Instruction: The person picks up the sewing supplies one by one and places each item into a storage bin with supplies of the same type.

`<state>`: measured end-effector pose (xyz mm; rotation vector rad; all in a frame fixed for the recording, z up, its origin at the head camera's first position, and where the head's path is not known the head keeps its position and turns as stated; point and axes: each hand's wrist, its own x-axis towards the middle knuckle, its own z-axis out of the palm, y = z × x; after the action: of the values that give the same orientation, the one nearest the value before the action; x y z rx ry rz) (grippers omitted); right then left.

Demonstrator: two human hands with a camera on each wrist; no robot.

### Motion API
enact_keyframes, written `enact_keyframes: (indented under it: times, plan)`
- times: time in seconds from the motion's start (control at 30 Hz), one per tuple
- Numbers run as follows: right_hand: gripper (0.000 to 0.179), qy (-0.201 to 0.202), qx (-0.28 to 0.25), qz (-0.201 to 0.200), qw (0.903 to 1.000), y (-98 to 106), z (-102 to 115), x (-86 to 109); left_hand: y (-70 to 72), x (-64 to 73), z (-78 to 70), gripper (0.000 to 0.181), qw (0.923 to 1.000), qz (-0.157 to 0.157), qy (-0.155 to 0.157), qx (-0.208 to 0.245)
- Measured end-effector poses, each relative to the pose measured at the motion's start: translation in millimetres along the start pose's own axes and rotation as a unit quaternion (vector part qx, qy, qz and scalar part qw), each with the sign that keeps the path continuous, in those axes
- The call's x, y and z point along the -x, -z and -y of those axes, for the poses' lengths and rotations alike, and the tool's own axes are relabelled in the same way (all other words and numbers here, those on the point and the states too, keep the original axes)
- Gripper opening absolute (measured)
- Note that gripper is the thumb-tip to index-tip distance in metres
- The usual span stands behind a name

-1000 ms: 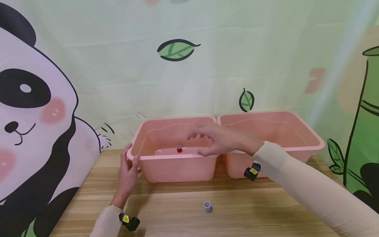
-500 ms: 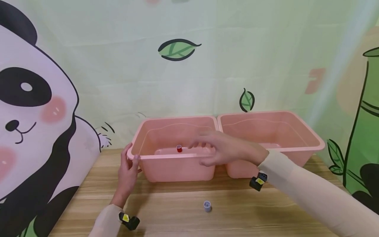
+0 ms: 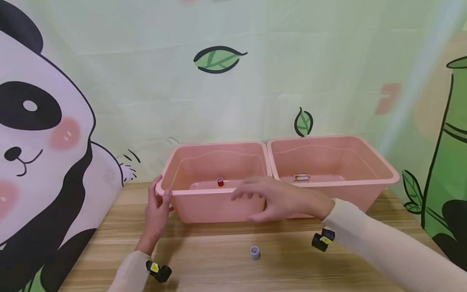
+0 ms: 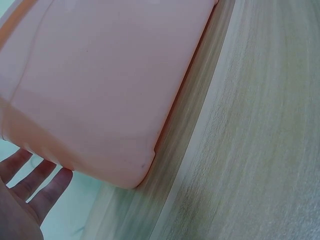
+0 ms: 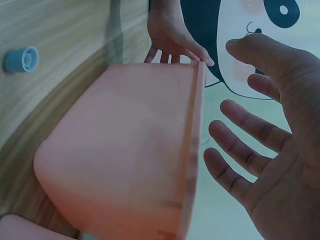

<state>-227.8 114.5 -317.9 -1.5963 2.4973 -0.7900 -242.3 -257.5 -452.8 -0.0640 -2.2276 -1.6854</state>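
My left hand [image 3: 157, 211] holds the left corner of the left pink bin [image 3: 219, 207], its thumb near the front rim and its fingers against the outer side. In the left wrist view, fingers [image 4: 40, 177] touch the bin's end wall. My right hand [image 3: 277, 198] hovers before the gap between the bins, fingers spread and slightly bent, holding nothing. Inside the left bin stands a small red cap [image 3: 220, 182]. A small light-blue cap [image 3: 254, 252] rests on the table, nearer than the right hand. Battery-like cylinders [image 3: 301, 177] lie in the right pink bin [image 3: 365, 194].
Both bins stand side by side on a wood-grain table [image 3: 204, 259]. Behind them hangs a pale green backdrop [image 3: 153, 81] printed with a panda and leaves. Each wrist wears a small black camera, such as the right wrist camera [image 3: 323, 240].
My right hand has drawn back and down from over the left bin to in front of its rim. The cylinders in the right bin have come into view. My left hand stays put.
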Motion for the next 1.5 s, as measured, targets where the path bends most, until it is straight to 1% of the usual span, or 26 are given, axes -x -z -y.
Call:
enact_keyframes:
  times: [0.13, 0.27, 0.33, 0.43, 0.5, 0.57, 0.63, 0.73, 0.9, 1.0, 1.13, 1.23, 1.4, 1.5]
  plan:
    - [0.047, 0.000, -0.002, 0.007, 1.0000, -5.9, 0.2, 3.9, 0.4, -0.6, 0.8, 0.059, 1.0000, 0.002, 0.001, 0.005]
    - [0.048, -0.019, -0.003, 0.013, 0.9997, -11.7, -0.8, 7.8, 0.5, -0.5, -2.1, 0.059, 0.9999, 0.004, 0.007, 0.005]
    - [0.050, -0.025, -0.007, 0.016, 0.9995, -14.6, -1.3, 9.4, 0.4, 1.3, -8.3, 0.060, 0.9999, 0.007, 0.012, 0.006]
    - [0.051, -0.019, -0.019, 0.022, 0.9994, -18.7, -2.6, 10.8, 0.2, 6.4, -23.0, 0.059, 0.9998, 0.011, 0.017, 0.007]
    - [0.051, -0.013, -0.028, 0.028, 0.9991, -21.3, -4.2, 11.6, 0.3, 9.9, -30.3, 0.060, 0.9997, 0.015, 0.014, 0.010]
    - [0.051, -0.008, -0.038, 0.032, 0.9987, -24.0, -6.4, 12.6, 0.4, 11.8, -34.5, 0.060, 0.9997, 0.017, 0.010, 0.012]
    - [0.050, -0.005, -0.047, 0.034, 0.9983, -27.5, -9.3, 13.0, 0.5, 12.5, -35.6, 0.061, 0.9997, 0.018, 0.009, 0.013]
    - [0.050, -0.006, -0.060, 0.037, 0.9975, -32.5, -12.9, 14.0, 0.6, 9.9, -29.8, 0.061, 0.9997, 0.017, 0.013, 0.013]
    - [0.049, -0.010, -0.060, 0.042, 0.9973, -40.5, -17.2, 16.0, 1.3, 1.4, -7.1, 0.060, 0.9997, 0.014, 0.017, 0.009]
    - [0.049, -0.012, -0.060, 0.044, 0.9971, -46.1, -20.7, 18.0, 1.7, -1.1, 0.9, 0.060, 0.9998, 0.012, 0.014, 0.010]
    - [0.050, -0.025, -0.076, 0.054, 0.9954, -54.6, -25.9, 21.6, 1.6, -1.7, 3.4, 0.060, 0.9998, 0.013, 0.015, 0.011]
    - [0.049, -0.035, -0.078, 0.059, 0.9945, -61.6, -29.3, 24.1, 1.1, -0.6, 0.5, 0.060, 0.9998, 0.012, 0.014, 0.011]
    - [0.048, -0.036, -0.068, 0.056, 0.9954, -74.1, -36.7, 27.7, 0.0, 0.8, 0.0, 0.060, 1.0000, 0.003, 0.001, 0.009]
    - [0.049, -0.034, -0.074, 0.058, 0.9951, -80.2, -40.5, 29.8, -0.2, 0.4, 0.5, 0.060, 1.0000, 0.002, -0.002, 0.008]
